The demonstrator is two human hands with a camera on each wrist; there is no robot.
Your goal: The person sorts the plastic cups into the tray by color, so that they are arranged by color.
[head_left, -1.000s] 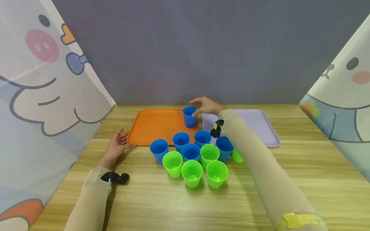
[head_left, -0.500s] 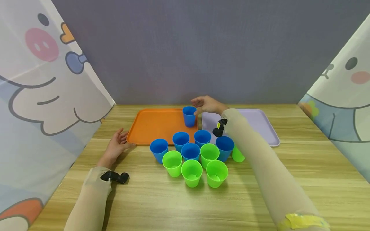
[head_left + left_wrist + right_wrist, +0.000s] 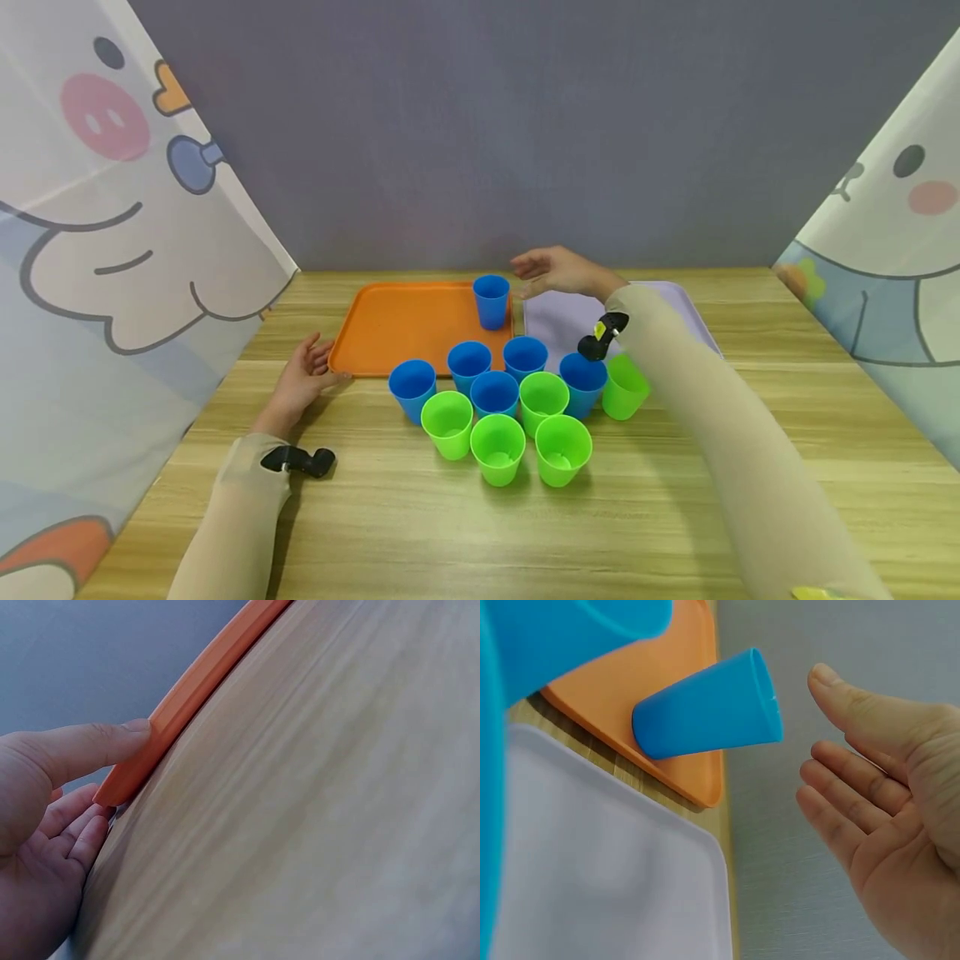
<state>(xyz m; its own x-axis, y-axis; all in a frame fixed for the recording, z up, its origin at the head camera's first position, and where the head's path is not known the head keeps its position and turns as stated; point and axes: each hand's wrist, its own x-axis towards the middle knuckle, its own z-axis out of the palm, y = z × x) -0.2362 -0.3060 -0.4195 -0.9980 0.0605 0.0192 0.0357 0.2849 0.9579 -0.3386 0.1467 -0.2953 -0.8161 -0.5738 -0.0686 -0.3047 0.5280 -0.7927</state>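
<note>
As the right hand (image 3: 561, 271) withdraws empty, fingers loosely extended, the blue cup (image 3: 492, 308) stands upright on the orange tray (image 3: 405, 329), placing seemingly done; left hand (image 3: 303, 379), fingers relaxed, touches tray corner.

- Blue cup (image 3: 491, 304): tapered, upright, mouth up, at the right end of the orange tray.
- Orange tray (image 3: 408, 329): rounded corners, low rim, lying flat.
- Lilac tray (image 3: 557, 313): flat, just right of it.
- Five more blue cups (image 3: 414, 398) and five green cups (image 3: 498, 454): upright, clustered in front.
</note>
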